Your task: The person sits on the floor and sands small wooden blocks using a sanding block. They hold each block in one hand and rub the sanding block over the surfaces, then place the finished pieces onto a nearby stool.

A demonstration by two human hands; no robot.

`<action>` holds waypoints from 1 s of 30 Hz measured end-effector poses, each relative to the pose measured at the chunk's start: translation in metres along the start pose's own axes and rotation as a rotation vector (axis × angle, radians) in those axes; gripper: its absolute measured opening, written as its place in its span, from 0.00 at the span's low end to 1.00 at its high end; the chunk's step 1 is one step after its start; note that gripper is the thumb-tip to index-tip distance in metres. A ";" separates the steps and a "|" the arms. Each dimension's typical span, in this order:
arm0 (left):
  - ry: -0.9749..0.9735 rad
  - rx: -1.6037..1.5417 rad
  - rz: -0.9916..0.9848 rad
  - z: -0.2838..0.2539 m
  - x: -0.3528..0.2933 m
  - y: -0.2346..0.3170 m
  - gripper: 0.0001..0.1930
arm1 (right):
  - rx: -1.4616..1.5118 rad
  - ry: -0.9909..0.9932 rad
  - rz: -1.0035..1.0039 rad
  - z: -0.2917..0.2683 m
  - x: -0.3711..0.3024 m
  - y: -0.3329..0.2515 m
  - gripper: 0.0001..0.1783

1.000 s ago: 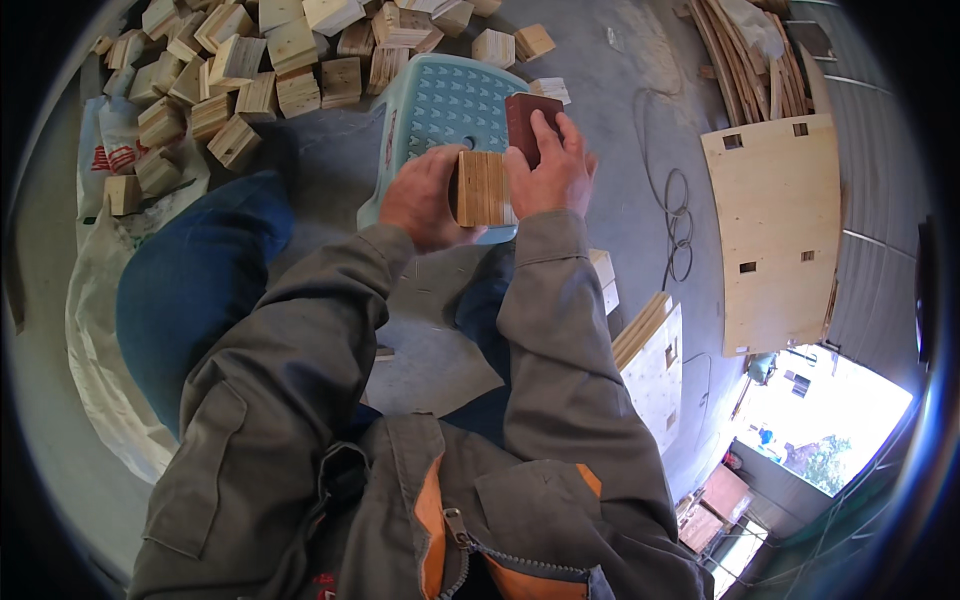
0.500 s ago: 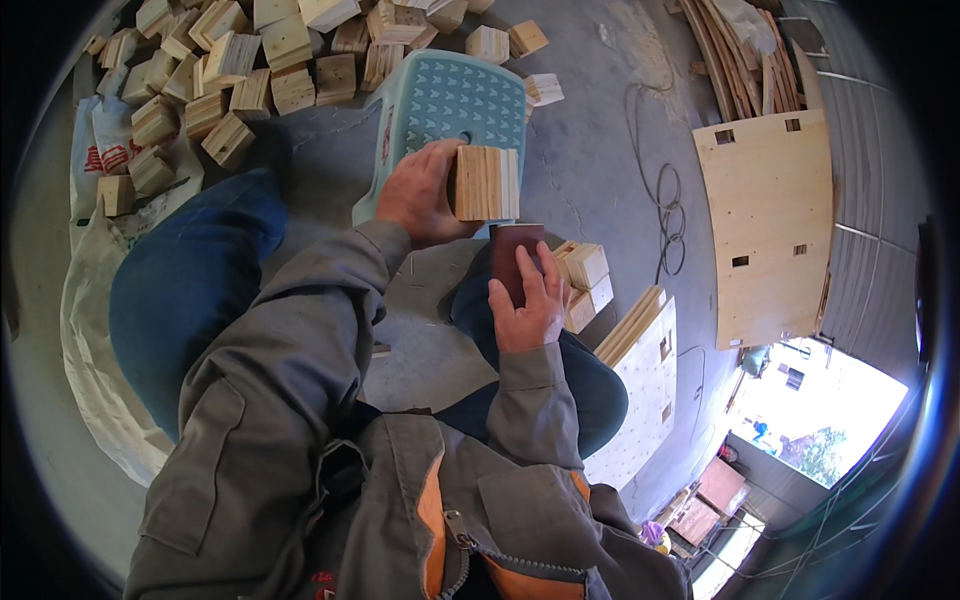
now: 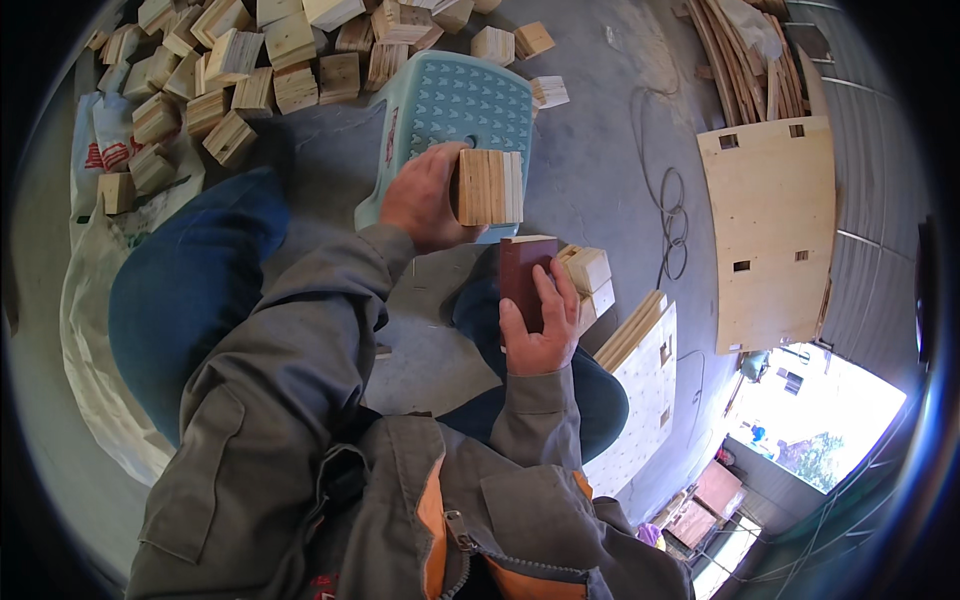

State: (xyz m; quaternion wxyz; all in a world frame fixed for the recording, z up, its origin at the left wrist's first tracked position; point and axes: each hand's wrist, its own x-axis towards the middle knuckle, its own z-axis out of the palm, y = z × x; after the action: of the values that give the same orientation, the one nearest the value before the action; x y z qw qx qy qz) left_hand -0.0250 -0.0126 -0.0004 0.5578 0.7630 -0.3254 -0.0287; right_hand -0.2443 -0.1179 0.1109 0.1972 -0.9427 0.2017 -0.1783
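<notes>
Grey concrete floor all round, so it's workshop stuff, biggest things first. Over on the right is a big plywood sheet with square holes cut in it, and lower down, nearer the person, a paler holed board. Far left there's a white sack on the ground, and up top left a messy heap of wooden blocks. Blue-green plastic stool sits straight ahead with its bumpy top showing, kinda the desk here.

Now the hands. Left hand has its grip wrapped snugly round the left side of a layered wooden block, held over the stool's near end; can't tell if the block's underside actually rests on it. Right hand is closer to the body, fingers and thumb curled round a smaller red-brown pad, a fairly relaxed hold. Pad and block are apart but near each other. A couple of loose blocks lie just right of that hand.

My read: it's the rubbing-down step, pad off the wood at this point. Next move would call for the left to keep the block from twisting while the right brings the pad flat onto a face, fingertips clear of the edges.
</notes>
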 end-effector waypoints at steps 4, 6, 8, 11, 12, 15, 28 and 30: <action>-0.027 -0.003 -0.017 -0.002 0.001 0.000 0.51 | -0.066 0.071 -0.112 0.008 0.031 -0.006 0.34; 0.031 -0.004 0.018 -0.001 0.000 -0.002 0.51 | -0.073 0.067 -0.143 0.025 0.051 -0.004 0.34; 0.053 -0.016 0.045 0.002 0.002 0.001 0.51 | -0.099 0.063 -0.175 0.040 0.078 0.001 0.34; 0.052 0.000 0.043 0.000 0.000 -0.001 0.51 | -0.078 0.068 -0.173 0.064 0.136 0.005 0.32; 0.050 0.000 0.036 -0.001 -0.001 -0.001 0.51 | -0.097 0.022 -0.103 0.069 0.156 0.000 0.32; 0.019 -0.020 0.022 0.000 0.003 0.006 0.51 | -0.175 -0.060 0.034 0.074 0.198 -0.010 0.31; 0.047 0.031 0.013 0.000 0.001 -0.001 0.49 | -0.127 0.001 -0.166 0.038 0.062 -0.012 0.33; 0.015 -0.006 0.009 -0.001 0.002 0.001 0.49 | -0.102 0.001 -0.166 0.030 0.040 -0.014 0.35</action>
State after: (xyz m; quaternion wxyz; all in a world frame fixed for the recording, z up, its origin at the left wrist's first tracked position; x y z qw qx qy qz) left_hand -0.0236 -0.0126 0.0013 0.5627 0.7600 -0.3244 -0.0216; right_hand -0.1939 -0.1155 0.1017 0.1333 -0.9649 0.1319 -0.1839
